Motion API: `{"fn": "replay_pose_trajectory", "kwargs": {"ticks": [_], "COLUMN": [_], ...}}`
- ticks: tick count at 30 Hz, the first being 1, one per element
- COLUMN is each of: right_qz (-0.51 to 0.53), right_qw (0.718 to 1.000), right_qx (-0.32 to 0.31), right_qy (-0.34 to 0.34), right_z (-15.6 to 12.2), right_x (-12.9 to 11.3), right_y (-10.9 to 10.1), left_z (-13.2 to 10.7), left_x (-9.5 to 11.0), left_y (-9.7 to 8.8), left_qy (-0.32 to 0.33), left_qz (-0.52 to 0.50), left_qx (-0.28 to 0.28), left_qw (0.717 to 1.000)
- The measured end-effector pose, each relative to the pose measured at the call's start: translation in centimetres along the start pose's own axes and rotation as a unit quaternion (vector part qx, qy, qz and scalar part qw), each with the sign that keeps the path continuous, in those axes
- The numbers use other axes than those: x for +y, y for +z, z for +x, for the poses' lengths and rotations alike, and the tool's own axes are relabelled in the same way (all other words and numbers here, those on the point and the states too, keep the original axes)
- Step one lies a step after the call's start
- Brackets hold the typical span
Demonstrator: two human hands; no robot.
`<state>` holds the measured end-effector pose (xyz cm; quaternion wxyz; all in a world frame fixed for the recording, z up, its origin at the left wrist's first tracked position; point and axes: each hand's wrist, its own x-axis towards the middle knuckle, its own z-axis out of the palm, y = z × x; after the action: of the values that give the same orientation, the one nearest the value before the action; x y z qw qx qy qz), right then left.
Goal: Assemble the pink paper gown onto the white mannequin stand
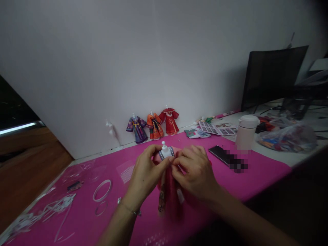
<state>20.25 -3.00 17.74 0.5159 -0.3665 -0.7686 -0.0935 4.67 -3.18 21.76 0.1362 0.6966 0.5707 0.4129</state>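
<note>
Our left hand (147, 172), with a bracelet (129, 207) at the wrist, is nearest the lens. Its fingertips are pinched on the patterned collar of a red garment (171, 193). The garment hangs on a miniature dress form (166, 150), which stands upright on the pink mat (258, 171) at centre, between our hands. Our right hand (195, 175) has its fingers closed on the same collar from the other side.

Remaining items, left to right:
- Clear plastic scraps (51, 208), on the mat's left end.
- Clear ring (101, 190), flat on the mat just right of the scraps.
- Bare white stand (109, 127), against the wall.
- Purple robe (137, 129), orange robe (154, 125) and red robe (169, 120), side by side along the wall behind the dress form.
- Printed sheets (217, 129), off the mat.
- Phone (219, 153), on the mat near our right hand.
- White lidded bottle (246, 134), just behind the phone.
- Filled plastic bag (288, 137), right of the bottle.
- Dark monitor (271, 77), far right.
</note>
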Motion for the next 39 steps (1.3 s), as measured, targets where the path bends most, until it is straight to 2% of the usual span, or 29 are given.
{"fn": "replay_pose_trajectory", "kwargs": {"ticks": [6, 11, 15, 18, 20, 27, 34, 39], "right_qz": [0.090, 0.186, 0.227, 0.287, 0.318, 0.309, 0.260, 0.268], "right_qw": [0.996, 0.980, 0.972, 0.950, 0.936, 0.940, 0.955, 0.951], "right_qx": [-0.007, 0.019, -0.049, -0.124, -0.151, -0.144, -0.130, -0.142], "right_qy": [0.007, 0.073, 0.031, 0.008, 0.004, -0.026, -0.058, -0.060], "right_z": [-0.3, 0.4, 1.5, 2.2, 2.6, 3.2, 3.0, 3.1], "right_x": [0.6, 2.8, 4.6, 5.2, 5.4, 5.1, 5.1, 5.1], "right_y": [-0.4, -1.2, -1.0, -0.5, -0.3, -0.2, 0.1, -0.2], "left_z": [0.1, 0.2, 0.2, 0.2, 0.2, 0.3, 0.3, 0.1], "left_x": [0.2, 0.4, 0.7, 0.6, 0.4, -0.6, -0.7, -0.6], "left_y": [-0.1, -0.2, -0.5, -0.7, -0.8, -1.1, -1.1, -1.2], "left_qy": [0.003, -0.005, 0.008, 0.023, 0.041, 0.111, 0.107, 0.098], "left_qz": [-0.013, -0.031, -0.054, -0.058, -0.060, -0.032, -0.019, -0.019], "left_qx": [-0.015, -0.027, -0.035, -0.043, -0.048, -0.048, -0.049, -0.043], "left_qw": [1.000, 0.999, 0.998, 0.997, 0.996, 0.992, 0.993, 0.994]}}
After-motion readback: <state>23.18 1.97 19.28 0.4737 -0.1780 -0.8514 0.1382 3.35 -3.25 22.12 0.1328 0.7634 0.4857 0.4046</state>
